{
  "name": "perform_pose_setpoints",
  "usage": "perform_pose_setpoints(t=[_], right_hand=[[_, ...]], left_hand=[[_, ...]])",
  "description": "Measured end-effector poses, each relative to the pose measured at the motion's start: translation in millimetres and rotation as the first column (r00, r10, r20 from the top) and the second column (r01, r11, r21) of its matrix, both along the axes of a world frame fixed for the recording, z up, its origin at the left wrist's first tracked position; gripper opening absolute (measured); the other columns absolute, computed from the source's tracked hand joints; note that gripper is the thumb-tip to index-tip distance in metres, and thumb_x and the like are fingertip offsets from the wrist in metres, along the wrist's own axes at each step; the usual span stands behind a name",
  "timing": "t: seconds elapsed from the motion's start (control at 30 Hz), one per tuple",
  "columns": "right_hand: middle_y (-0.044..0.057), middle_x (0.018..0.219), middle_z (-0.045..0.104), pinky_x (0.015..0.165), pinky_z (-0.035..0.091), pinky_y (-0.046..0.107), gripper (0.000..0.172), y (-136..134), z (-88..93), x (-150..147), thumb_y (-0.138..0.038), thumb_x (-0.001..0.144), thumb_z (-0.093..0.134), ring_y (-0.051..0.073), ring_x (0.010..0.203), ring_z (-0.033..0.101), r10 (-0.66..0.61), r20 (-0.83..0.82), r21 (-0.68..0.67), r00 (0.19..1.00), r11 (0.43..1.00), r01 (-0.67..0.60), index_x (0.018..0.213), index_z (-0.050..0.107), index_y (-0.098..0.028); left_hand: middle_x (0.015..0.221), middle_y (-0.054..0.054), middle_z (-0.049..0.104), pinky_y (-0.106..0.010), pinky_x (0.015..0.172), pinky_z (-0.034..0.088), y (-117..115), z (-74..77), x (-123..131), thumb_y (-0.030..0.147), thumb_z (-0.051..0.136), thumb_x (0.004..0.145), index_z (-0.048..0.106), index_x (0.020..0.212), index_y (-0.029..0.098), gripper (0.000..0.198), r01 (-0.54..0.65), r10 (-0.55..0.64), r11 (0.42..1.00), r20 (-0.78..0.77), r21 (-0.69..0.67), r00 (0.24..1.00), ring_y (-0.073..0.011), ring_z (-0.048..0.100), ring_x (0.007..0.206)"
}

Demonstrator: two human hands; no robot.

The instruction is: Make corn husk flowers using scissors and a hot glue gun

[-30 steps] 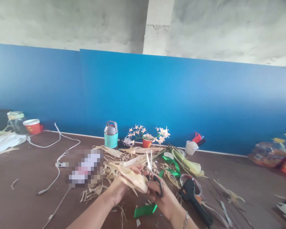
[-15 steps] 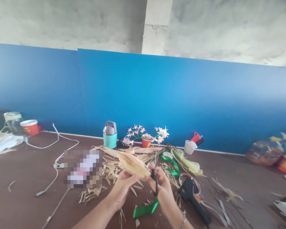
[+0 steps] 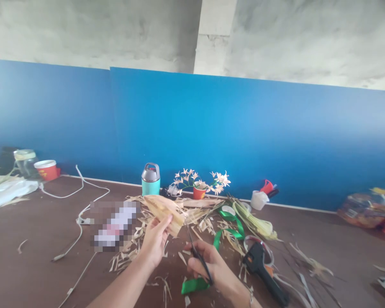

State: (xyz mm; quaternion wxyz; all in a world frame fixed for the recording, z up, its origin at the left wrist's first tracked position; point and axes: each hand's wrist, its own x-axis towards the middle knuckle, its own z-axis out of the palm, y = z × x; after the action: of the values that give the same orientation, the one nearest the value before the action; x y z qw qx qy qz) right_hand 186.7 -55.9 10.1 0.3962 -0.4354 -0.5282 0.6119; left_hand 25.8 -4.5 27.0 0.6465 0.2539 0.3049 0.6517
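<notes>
My left hand (image 3: pixel 156 240) pinches a broad, pale dried corn husk (image 3: pixel 163 210) between thumb and fingers, holding it above the table. In my right hand (image 3: pixel 208 261) is a pair of black-handled scissors (image 3: pixel 197 253), its blades pointing up beside the husk's right edge. Whether the blades touch the husk I cannot tell. Cut husk strips and scraps (image 3: pixel 205 226) lie around and beneath both hands. Below the right hand rests a piece of green ribbon (image 3: pixel 192 285), and more green ribbon (image 3: pixel 232 231) curls farther back.
A black glue gun (image 3: pixel 265 273) lies at right, near a bundle of pale husk strands (image 3: pixel 253 220). Behind stand a turquoise flask (image 3: pixel 151 186), a red cup (image 3: pixel 199 193) with husk flowers (image 3: pixel 220 182) and a white cup (image 3: pixel 259 199). White cables (image 3: pixel 80 222) run at left.
My right hand has moved down and away from the husk, and the scissors now tilt with their blades toward the upper left. The left hand has shifted left and up with the husk.
</notes>
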Motion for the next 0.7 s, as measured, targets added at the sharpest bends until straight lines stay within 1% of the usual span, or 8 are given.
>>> perform_pose_setpoints(t=[0.1, 0.17, 0.27, 0.4, 0.57, 0.7], right_hand=[[-0.001, 0.06, 0.059, 0.043, 0.034, 0.018, 0.055, 0.7, -2.8, -0.4, -0.052, 0.058, 0.073, 0.007, 0.048, 0.048, 0.014, 0.008, 0.012, 1.0, 1.0, -0.014, 0.093, 0.058, -0.012], [-0.001, 0.059, 0.059, 0.043, 0.034, 0.019, 0.056, 0.7, -1.4, -1.1, -0.054, 0.058, 0.072, 0.007, 0.047, 0.048, -0.01, 0.009, 0.003, 1.0, 1.0, 0.01, 0.092, 0.057, -0.012], [-0.003, 0.056, 0.057, 0.041, 0.033, 0.018, 0.057, 0.1, 3.9, -2.7, -0.056, 0.056, 0.072, 0.006, 0.045, 0.046, -0.046, 0.009, -0.013, 0.999, 0.999, 0.046, 0.089, 0.057, -0.012], [-0.003, 0.053, 0.056, 0.041, 0.033, 0.018, 0.057, -0.1, 8.2, -3.5, -0.056, 0.055, 0.073, 0.005, 0.043, 0.045, -0.053, 0.003, -0.021, 0.999, 0.998, 0.053, 0.087, 0.058, -0.012], [-0.003, 0.053, 0.057, 0.041, 0.032, 0.018, 0.053, -0.4, 6.5, -2.5, -0.054, 0.058, 0.073, 0.005, 0.042, 0.045, -0.065, -0.023, -0.016, 0.998, 0.998, 0.065, 0.087, 0.059, -0.013], [-0.004, 0.052, 0.057, 0.041, 0.033, 0.018, 0.051, -1.4, 6.4, -2.1, -0.053, 0.058, 0.073, 0.006, 0.041, 0.045, -0.063, -0.026, -0.016, 0.998, 0.998, 0.062, 0.086, 0.06, -0.012]], left_hand=[[0.07, -0.005, 0.073, -0.023, 0.058, 0.053, -4.6, 1.4, 2.5, 0.024, 0.077, 0.058, 0.066, 0.081, 0.012, 0.029, 0.047, -0.048, 0.999, -0.09, -0.009, 0.995, -0.0186, 0.069, 0.066], [0.066, -0.006, 0.072, -0.023, 0.052, 0.051, -8.6, 2.2, 5.2, 0.027, 0.076, 0.059, 0.066, 0.08, 0.011, 0.028, 0.085, -0.086, 0.996, -0.152, -0.016, 0.985, -0.0191, 0.068, 0.06], [0.064, -0.006, 0.072, -0.023, 0.05, 0.049, -12.6, 2.7, 8.5, 0.028, 0.075, 0.06, 0.067, 0.079, 0.011, 0.027, 0.115, -0.117, 0.993, -0.209, -0.022, 0.971, -0.019, 0.067, 0.057], [0.063, -0.006, 0.071, -0.024, 0.052, 0.049, -12.5, 1.6, 9.2, 0.028, 0.075, 0.059, 0.066, 0.078, 0.011, 0.027, 0.113, -0.117, 0.993, -0.232, -0.032, 0.966, -0.02, 0.067, 0.059], [0.065, -0.005, 0.072, -0.023, 0.052, 0.048, -12.3, 3.4, 7.8, 0.029, 0.076, 0.058, 0.065, 0.08, 0.012, 0.03, 0.112, -0.117, 0.993, -0.222, -0.033, 0.968, -0.0197, 0.067, 0.061], [0.063, -0.005, 0.071, -0.023, 0.053, 0.048, -13.3, 5.4, 8.0, 0.029, 0.077, 0.056, 0.066, 0.079, 0.012, 0.03, 0.118, -0.125, 0.992, -0.21, -0.046, 0.97, -0.019, 0.066, 0.058]])
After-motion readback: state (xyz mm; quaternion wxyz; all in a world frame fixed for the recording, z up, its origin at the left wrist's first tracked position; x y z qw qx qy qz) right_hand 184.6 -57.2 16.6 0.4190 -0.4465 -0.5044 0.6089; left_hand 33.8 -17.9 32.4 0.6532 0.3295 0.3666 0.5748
